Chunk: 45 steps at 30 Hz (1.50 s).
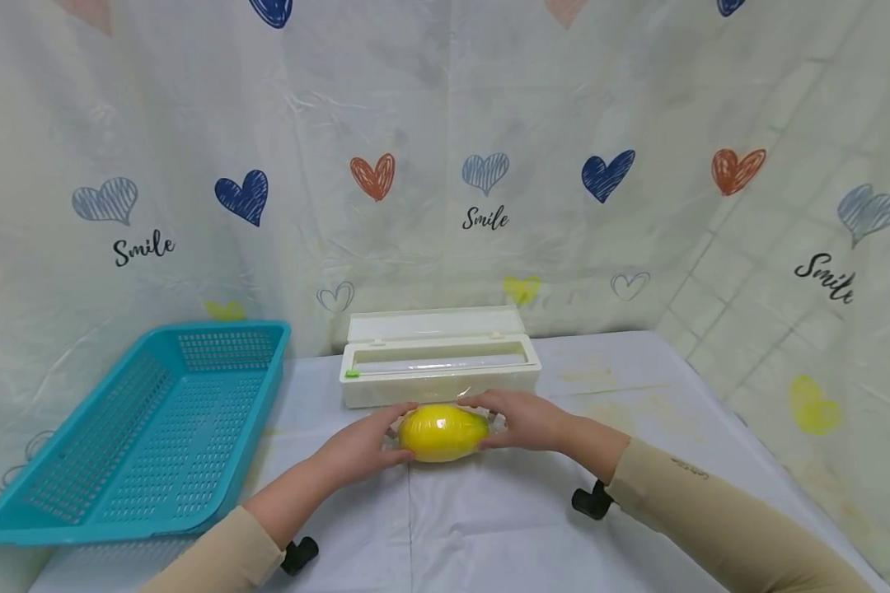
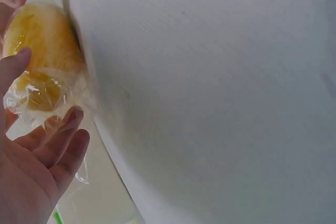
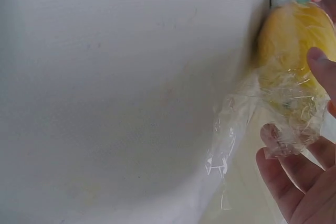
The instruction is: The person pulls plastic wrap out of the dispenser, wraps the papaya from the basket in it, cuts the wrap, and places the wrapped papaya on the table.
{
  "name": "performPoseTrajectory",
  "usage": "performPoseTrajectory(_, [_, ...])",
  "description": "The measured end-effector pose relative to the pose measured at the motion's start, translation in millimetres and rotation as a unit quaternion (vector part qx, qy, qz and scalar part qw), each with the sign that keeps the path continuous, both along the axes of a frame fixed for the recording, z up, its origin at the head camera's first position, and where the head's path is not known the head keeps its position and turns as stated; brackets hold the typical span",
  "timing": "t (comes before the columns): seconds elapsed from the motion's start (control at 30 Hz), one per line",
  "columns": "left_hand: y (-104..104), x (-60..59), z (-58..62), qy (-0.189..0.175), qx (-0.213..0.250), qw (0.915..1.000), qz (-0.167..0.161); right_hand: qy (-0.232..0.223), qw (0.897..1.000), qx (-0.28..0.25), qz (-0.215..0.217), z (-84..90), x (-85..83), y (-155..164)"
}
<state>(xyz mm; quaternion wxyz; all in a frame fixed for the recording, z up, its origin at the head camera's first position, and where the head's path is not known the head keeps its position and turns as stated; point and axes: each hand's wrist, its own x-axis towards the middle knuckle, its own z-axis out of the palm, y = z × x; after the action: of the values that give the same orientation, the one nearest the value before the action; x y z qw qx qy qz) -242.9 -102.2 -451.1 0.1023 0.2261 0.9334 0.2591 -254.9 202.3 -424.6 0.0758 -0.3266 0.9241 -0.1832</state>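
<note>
Sleeves [image 1: 719, 515], wrapped fruit [image 1: 437, 434] — sideways, green tip [image 1: 479, 426] right

An oval yellow fruit [image 1: 439, 436] is tinged green at its right end in the head view and streaked with glints by clear plastic film [image 3: 299, 136]. The long off-white plastic box [image 1: 441, 389] is accented by a small bright-green tab [image 1: 352, 373]. The rectangular turquoise plastic basket [image 1: 185, 428] is patterned with rows of slots. The white hanging sheet [image 1: 423, 99] is printed with red, navy, pale-blue and yellow hearts and black "Smile" lettering. The beige fabric right sleeve [image 1: 704, 511] is marked with small dark lettering.
</note>
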Motion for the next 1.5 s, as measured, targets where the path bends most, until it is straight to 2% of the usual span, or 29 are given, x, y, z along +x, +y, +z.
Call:
performPoseTrajectory(0.23, [-7.8,3.6,4.5,-0.02,0.024,0.9991,0.028,-0.013,1.0,-0.018,-0.002,-1.3,-0.4,2.8])
performPoseTrajectory(0.33, [-14.0,5.2,7.4,-0.022,0.038,0.9974,0.057,-0.023,0.999,-0.023,-0.002,-0.6,-0.9,2.7])
performPoseTrajectory(0.43, [-20.4,5.3,10.8,-0.008,0.054,0.9941,0.094,-0.035,0.999,-0.027,-0.002,0.9,-1.8,1.5])
performPoseTrajectory(0.57, [-27.7,3.1,15.6,0.017,0.081,0.9861,0.144,-0.041,0.999,-0.026,0.0,2.8,-3.5,0.0])
performPoseTrajectory(0.77, [-33.8,-4.9,21.1,0.031,0.097,0.9688,0.226,-0.039,0.999,-0.017,0.003,3.1,-8.3,-2.4])
performPoseTrajectory(0.97, [-42.3,-16.0,18.9,0.041,0.124,0.9502,0.283,-0.035,0.999,-0.022,0.01,22.4,-16.5,-9.6])
performPoseTrajectory(1.1, [-47.2,-30.3,13.6,0.019,0.132,0.9473,0.291,-0.033,0.999,-0.036,0.022,41.2,-30.8,-22.2])
performPoseTrajectory(1.27, [-48.1,-47.3,8.8,-0.017,0.149,0.9472,0.283,-0.029,0.998,-0.044,0.021,61.3,-52.8,-45.5])
performPoseTrajectory(1.5, [-43.6,-57.4,3.9,-0.036,0.147,0.947,0.283,-0.035,0.999,-0.023,0.02,75.2,-76.0,-85.0])
